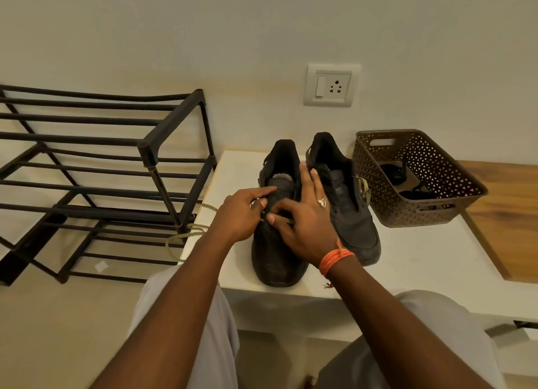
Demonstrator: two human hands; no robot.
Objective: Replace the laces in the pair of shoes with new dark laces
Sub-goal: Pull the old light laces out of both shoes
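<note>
Two black shoes stand side by side on a white table (407,251), toes toward me. My left hand (241,211) and my right hand (302,222) work over the eyelets of the left shoe (276,257). An olive lace (186,237) trails from that shoe off the table's left edge, and my right hand pinches its end at the eyelets. My left hand's fingers curl at the same spot, index finger pointing across the tongue. The right shoe (352,219) keeps an olive lace at its right side. Dark laces (407,181) lie in the brown basket (378,181).
A black metal shoe rack (102,170) stands on the floor close to the table's left edge. The brown perforated basket sits at the table's back right. A wooden surface (506,213) adjoins the table on the right. A wall socket (332,85) is above the shoes.
</note>
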